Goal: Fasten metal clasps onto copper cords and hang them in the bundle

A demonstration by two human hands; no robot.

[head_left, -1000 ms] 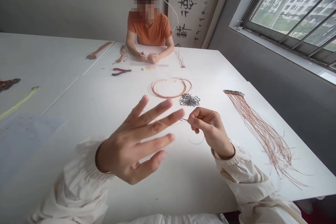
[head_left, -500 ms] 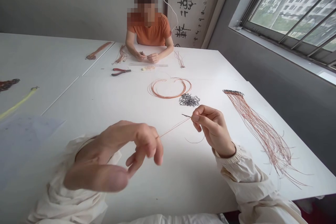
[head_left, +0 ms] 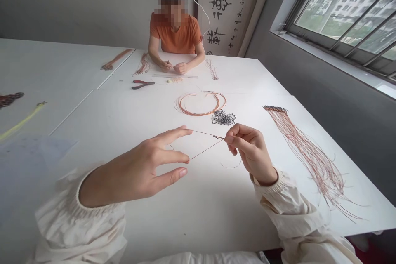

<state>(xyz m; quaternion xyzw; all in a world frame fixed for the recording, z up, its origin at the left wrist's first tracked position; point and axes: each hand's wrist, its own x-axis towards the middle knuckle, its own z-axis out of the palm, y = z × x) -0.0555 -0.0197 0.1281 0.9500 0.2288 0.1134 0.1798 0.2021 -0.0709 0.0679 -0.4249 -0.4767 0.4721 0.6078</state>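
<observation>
My right hand pinches a small dark fish hook between thumb and fingertips, together with a thin copper-coloured line. The line stretches from the pinch to my left hand, whose fingers are spread, and makes a loop around the fingers. A loose curl of line hangs below my right hand. Just beyond that hand lies a heap of dark fish hooks, touching a coil of copper-coloured line. What the right fingertips cover is hidden.
A long bundle of hooked lines lies on the white table at right. Across it sits a person in an orange shirt, working with both hands. Near them are red-handled pliers and a clear ruler. A yellow strand lies left.
My left hand has turned over and spread its fingers, opening the line into a wide loop up to the hook. My right hand keeps its pinch in nearly the same place.
</observation>
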